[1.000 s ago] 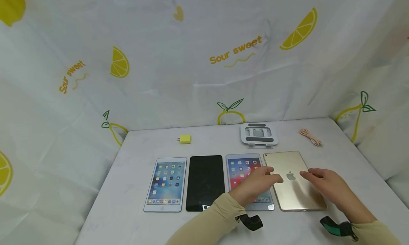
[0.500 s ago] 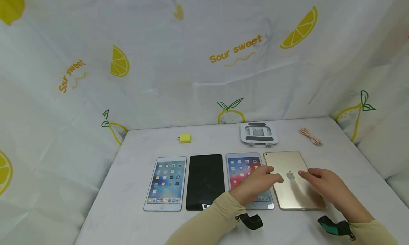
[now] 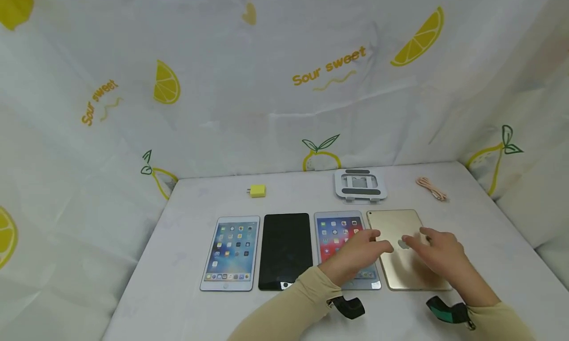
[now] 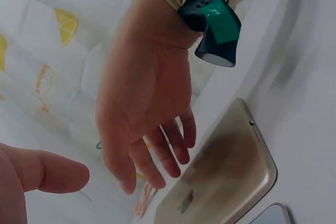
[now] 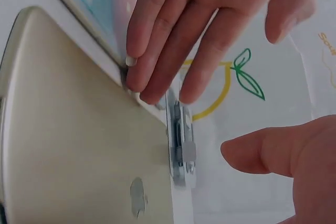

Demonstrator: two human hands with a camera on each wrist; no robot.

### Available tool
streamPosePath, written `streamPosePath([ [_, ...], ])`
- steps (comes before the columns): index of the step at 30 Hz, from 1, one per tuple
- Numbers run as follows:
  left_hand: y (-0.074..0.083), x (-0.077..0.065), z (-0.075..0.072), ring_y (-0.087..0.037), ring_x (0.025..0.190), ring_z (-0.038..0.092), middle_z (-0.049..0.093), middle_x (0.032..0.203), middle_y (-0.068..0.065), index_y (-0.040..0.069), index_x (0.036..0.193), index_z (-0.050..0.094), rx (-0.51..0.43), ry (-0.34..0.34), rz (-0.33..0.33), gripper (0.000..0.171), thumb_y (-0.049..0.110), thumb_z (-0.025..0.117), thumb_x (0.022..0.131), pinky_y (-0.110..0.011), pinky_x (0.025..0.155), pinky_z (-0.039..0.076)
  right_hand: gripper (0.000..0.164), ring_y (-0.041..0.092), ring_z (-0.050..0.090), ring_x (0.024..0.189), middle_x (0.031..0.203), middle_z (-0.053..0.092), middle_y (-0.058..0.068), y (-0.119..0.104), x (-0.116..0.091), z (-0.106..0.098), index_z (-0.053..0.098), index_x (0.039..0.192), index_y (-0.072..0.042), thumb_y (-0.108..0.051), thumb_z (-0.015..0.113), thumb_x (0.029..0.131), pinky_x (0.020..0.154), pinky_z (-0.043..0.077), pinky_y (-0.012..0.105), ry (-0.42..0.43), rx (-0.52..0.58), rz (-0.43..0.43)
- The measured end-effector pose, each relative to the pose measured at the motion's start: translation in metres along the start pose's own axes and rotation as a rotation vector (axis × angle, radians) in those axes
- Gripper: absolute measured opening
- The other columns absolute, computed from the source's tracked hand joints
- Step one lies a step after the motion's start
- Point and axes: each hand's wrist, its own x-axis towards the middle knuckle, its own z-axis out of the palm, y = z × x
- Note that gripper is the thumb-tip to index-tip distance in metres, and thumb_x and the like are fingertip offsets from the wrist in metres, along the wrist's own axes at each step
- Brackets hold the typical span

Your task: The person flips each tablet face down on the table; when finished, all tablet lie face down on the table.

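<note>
A gold tablet (image 3: 395,277) with an apple logo lies back side up at the right end of a row of tablets. My left hand (image 3: 357,257) is at its left edge, over the white-framed tablet (image 3: 335,227) beside it. In the right wrist view, the left fingertips (image 5: 149,95) come down at the gold tablet's edge; whether they touch it I cannot tell. My right hand (image 3: 440,254) hovers over the gold tablet's right side, fingers loosely extended and holding nothing. The left wrist view shows the right hand (image 4: 147,93) above the gold back, thumb apart from its fingers.
Left of these lie a black-screened tablet (image 3: 286,252) and another white tablet (image 3: 231,252), screen lit. Behind the row are a yellow charger plug (image 3: 257,191), a white-and-grey folding stand (image 3: 360,185) and a coiled pink cable (image 3: 431,189). A lemon-print curtain (image 3: 231,133) hangs behind the table.
My right hand has moved left, from the gold tablet's right edge to above its back near the logo. The left hand has barely moved, and the tablets lie where they were.
</note>
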Motion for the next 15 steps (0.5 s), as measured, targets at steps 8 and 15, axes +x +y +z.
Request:
streamPosePath([
  [8, -0.003, -0.022, -0.047, -0.028, 0.132, 0.063, 0.062, 0.154, -0.008, 0.017, 0.159, 0.053, 0.036, 0.145, 0.004, 0.07, 0.043, 0.07, 0.096, -0.061, 0.115, 0.051, 0.081, 0.07, 0.048, 0.126, 0.14, 0.047, 0.052, -0.072, 0.003, 0.032, 0.046, 0.151, 0.016, -0.047, 0.062, 0.104, 0.1, 0.049, 0.078, 0.084, 0.009, -0.119],
  [15, -0.025, -0.038, -0.077, -0.034, 0.141, 0.052, 0.049, 0.164, -0.015, 0.008, 0.163, 0.044, -0.015, 0.153, 0.01, 0.078, 0.041, 0.071, 0.097, -0.07, 0.118, 0.045, 0.087, 0.065, 0.047, 0.123, 0.132, 0.051, 0.049, -0.114, 0.004, 0.057, 0.048, 0.148, 0.018, -0.05, 0.07, 0.097, 0.09, 0.055, 0.076, 0.042, -0.071, -0.135],
])
